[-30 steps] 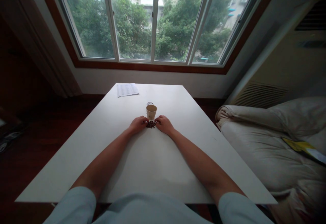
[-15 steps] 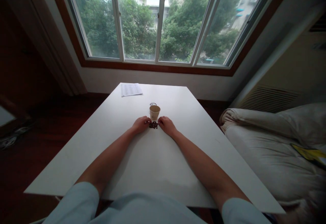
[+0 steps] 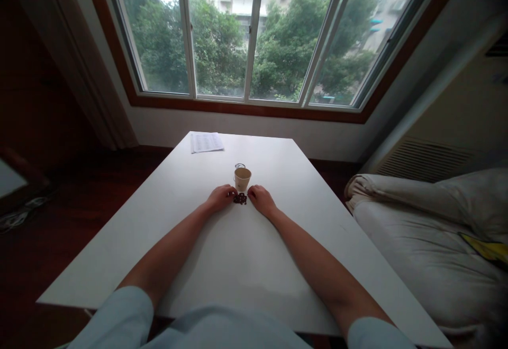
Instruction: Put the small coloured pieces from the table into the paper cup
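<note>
A small pile of dark reddish-brown beads (image 3: 240, 199) lies on the white table, just in front of a light brown paper cup (image 3: 242, 180). The cup stands upright with its mouth up. My left hand (image 3: 222, 198) rests at the left edge of the pile, its fingers curled and pressed together. On the other side, my right hand (image 3: 261, 199) is likewise closed, fingertips beside the pile and near the cup's base. Whatever the fingertips of either hand pinch is too small to make out. Behind the cup lies a thin dark loop (image 3: 240, 166), like a cord or wire.
Printed sheets of paper (image 3: 207, 142) lie at the far left corner of the white table (image 3: 246, 264). A window (image 3: 248, 37) is beyond its far edge. A cushioned, pale sofa (image 3: 413, 232) stands to the right, and cables (image 3: 26, 214) lie on the floor at left.
The whole view has shifted slightly, so everything sits a little lower. Both hands stay beside the beads with closed fingers; the cup and pile look unmoved on the table.
</note>
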`<state>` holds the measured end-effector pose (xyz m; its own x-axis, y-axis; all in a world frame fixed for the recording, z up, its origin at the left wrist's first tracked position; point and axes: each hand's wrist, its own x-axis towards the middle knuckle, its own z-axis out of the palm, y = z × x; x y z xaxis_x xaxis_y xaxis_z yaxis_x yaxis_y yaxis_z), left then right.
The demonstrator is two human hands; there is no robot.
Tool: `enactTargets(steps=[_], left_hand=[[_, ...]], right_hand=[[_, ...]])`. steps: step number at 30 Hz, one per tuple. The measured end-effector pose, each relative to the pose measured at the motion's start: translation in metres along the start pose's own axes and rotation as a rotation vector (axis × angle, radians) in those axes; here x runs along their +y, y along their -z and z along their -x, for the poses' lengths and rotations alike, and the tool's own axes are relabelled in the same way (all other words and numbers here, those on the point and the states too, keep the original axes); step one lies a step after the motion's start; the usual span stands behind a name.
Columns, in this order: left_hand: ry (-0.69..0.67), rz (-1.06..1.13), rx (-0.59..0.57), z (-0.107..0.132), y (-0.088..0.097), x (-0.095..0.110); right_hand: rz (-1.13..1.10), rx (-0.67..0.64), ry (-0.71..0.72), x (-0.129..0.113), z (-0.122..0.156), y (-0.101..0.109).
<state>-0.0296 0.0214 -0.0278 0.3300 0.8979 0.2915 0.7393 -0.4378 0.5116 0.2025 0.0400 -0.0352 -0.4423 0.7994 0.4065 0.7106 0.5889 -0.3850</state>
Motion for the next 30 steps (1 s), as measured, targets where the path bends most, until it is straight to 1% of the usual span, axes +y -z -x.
enactTargets(steps=[2, 5, 9, 12, 16, 23, 27, 30], left_hand=[[0.005, -0.001, 0.002, 0.0, 0.001, 0.001], [0.01, -0.009, -0.003, 0.001, 0.001, 0.003], [-0.023, -0.108, -0.023, 0.004, 0.0, 0.01], [-0.06, -0.196, -0.054, 0.005, 0.0, 0.017], [-0.045, -0.224, -0.083, 0.005, 0.001, 0.021], [0.029, -0.141, -0.006, 0.003, -0.003, 0.016], [0.074, -0.143, 0.04, 0.003, -0.005, 0.011], [0.125, -0.154, 0.075, 0.003, -0.005, 0.008]], right_hand=[[-0.02, 0.018, 0.001, -0.001, 0.001, 0.001], [-0.071, 0.08, -0.029, -0.003, 0.003, 0.003], [-0.154, 0.158, -0.065, -0.004, 0.005, 0.004], [-0.215, 0.21, -0.048, -0.005, 0.006, 0.003], [-0.255, 0.269, -0.027, -0.006, 0.004, 0.004], [-0.271, 0.315, 0.014, -0.006, 0.003, 0.007], [-0.326, 0.362, -0.04, -0.008, 0.001, 0.006], [-0.401, 0.404, -0.087, -0.013, -0.004, 0.01]])
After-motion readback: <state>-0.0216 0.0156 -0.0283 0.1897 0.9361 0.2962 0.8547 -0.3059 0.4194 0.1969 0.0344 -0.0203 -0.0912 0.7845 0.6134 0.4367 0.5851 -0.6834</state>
